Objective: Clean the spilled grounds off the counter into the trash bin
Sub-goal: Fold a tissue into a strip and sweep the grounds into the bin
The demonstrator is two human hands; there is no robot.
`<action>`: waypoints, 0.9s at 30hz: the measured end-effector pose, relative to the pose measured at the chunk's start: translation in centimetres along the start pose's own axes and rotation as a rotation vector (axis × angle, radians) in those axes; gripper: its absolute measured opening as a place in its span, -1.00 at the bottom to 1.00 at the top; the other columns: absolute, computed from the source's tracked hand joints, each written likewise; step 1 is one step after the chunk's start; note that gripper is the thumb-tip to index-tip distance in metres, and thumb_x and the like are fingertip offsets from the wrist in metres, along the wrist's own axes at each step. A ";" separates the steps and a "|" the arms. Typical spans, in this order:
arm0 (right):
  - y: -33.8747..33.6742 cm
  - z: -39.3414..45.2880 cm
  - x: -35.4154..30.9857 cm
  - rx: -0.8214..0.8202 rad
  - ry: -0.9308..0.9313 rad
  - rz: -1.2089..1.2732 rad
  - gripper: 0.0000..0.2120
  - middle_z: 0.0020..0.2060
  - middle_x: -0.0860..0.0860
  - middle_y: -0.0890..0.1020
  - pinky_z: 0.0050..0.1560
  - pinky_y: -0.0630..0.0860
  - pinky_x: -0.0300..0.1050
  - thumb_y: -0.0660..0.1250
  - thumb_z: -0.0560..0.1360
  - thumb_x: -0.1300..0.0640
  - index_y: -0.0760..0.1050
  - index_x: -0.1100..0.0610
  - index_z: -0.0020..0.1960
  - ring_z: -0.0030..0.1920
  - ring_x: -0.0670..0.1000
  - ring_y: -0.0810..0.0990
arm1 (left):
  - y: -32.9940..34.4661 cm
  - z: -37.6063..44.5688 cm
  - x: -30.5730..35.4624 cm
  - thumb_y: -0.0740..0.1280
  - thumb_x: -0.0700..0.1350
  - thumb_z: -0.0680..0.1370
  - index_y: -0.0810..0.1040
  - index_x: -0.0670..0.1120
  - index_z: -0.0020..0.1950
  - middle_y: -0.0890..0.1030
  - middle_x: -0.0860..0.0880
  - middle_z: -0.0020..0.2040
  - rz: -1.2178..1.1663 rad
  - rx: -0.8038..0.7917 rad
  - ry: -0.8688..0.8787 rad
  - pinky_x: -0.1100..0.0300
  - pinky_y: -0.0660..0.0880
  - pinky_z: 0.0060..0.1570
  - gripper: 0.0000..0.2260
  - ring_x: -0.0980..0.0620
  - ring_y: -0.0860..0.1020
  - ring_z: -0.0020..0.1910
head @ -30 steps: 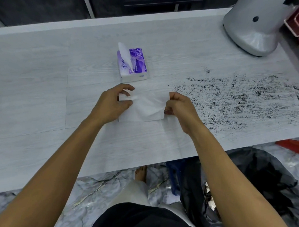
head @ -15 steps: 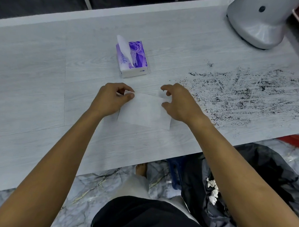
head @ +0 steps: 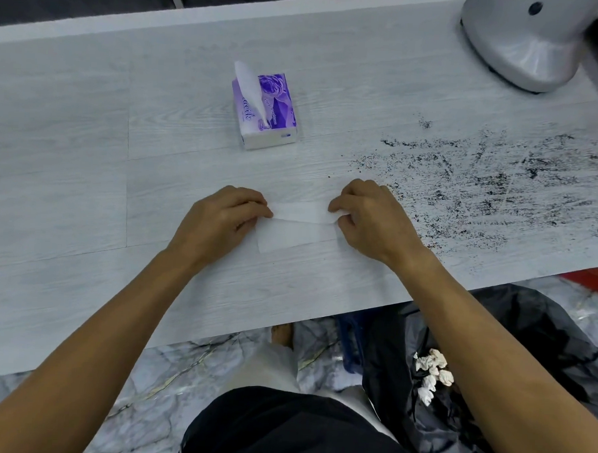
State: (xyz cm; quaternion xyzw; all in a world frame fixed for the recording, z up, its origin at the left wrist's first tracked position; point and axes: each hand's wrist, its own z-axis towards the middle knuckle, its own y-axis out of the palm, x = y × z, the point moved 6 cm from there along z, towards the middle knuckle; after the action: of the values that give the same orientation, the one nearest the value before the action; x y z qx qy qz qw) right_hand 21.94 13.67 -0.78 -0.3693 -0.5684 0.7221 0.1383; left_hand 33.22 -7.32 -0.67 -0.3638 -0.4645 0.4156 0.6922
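Tabletop (head: 87,169): pale grey wood-grain surface filling most of the view, its near edge running across the lower half.
Grounds (head: 491,186): dark specks and smears spread over the tabletop, right of the tissue and reaching the right edge.
Bin (head: 532,339): lined with a black bag, on the floor below the tabletop edge, down and right of the tissue; crumpled white wads (head: 431,372) lie inside.
Grey base (head: 525,44): rounded, glossy, on the tabletop far up and right of the tissue, cut off by the frame.
Left hand (head: 222,219): resting on the tabletop, fingertips pinching the left edge of the tissue.
Right hand (head: 370,219): curled, fingertips pinching the right edge of the tissue, just beside the nearest grounds.
Tissue (head: 297,226): white sheet lying flat between the hands, with a crease across it.
Tissue box (head: 275,112): purple and white, beyond the tissue, a sheet sticking up from its top.
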 end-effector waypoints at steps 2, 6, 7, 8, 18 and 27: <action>-0.3 -0.2 -0.1 -0.018 0.008 0.020 -0.79 -0.01 0.01 0.57 0.04 0.43 -0.05 0.34 0.45 0.16 0.68 0.10 0.04 0.01 0.05 0.49 | 0.4 0.0 0.5 0.41 -0.17 0.52 0.70 -0.05 0.08 0.64 0.00 0.14 0.013 -0.053 0.017 0.15 0.52 -0.09 -0.83 -0.02 0.59 0.07; -1.0 0.3 -0.5 -0.062 0.013 0.075 -0.76 0.07 -0.02 0.56 0.13 0.44 -0.04 0.30 0.51 0.01 0.71 0.08 -0.05 0.08 0.00 0.43 | 0.5 0.8 0.8 0.37 0.07 0.55 0.72 -0.01 0.01 0.65 0.02 0.10 0.034 -0.055 -0.113 0.06 0.44 -0.06 -0.79 -0.04 0.56 0.07; -1.0 0.6 -0.5 -0.080 0.009 0.068 -0.77 0.06 -0.02 0.57 0.13 0.45 -0.03 0.31 0.52 0.02 0.71 0.09 -0.05 0.09 0.02 0.44 | 0.6 1.2 0.6 0.39 0.09 0.55 0.72 -0.01 -0.03 0.65 0.03 0.09 0.054 -0.054 -0.160 0.05 0.44 -0.04 -0.79 -0.04 0.55 0.07; -0.8 0.8 -0.5 -0.098 0.002 0.062 -0.80 0.05 -0.01 0.59 0.14 0.46 -0.01 0.33 0.53 0.06 0.70 0.11 -0.03 0.10 0.03 0.46 | 0.7 1.6 0.5 0.40 0.09 0.54 0.71 -0.01 -0.05 0.64 0.03 0.10 0.073 -0.069 -0.202 0.05 0.43 -0.01 -0.80 -0.05 0.54 0.08; 0.1 1.6 -1.4 -0.103 -0.084 0.029 -0.75 0.00 0.05 0.57 -0.21 0.56 0.03 0.27 0.55 0.32 0.63 0.15 0.14 -0.01 0.10 0.56 | 1.1 3.3 1.3 0.38 -0.18 0.56 0.63 -0.04 0.17 0.61 -0.02 0.05 0.041 -0.208 -0.078 0.11 0.49 -0.14 -0.80 -0.07 0.56 -0.02; 0.5 -0.3 -1.9 -0.097 -0.229 -0.062 -0.74 0.14 0.08 0.56 0.00 0.54 -0.06 0.32 0.54 0.16 0.63 0.18 0.18 0.19 0.11 0.48 | 1.6 -0.5 2.6 0.35 0.02 0.59 0.64 -0.13 0.23 0.57 -0.12 0.16 0.080 -0.103 -0.067 0.06 0.51 -0.09 -0.69 -0.11 0.51 0.06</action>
State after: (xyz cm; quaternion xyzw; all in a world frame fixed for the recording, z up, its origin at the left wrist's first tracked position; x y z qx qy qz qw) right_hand 23.56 12.53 -0.52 -0.2732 -0.6258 0.7265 0.0766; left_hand 33.89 -4.39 -1.40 -0.4030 -0.4933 0.4304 0.6395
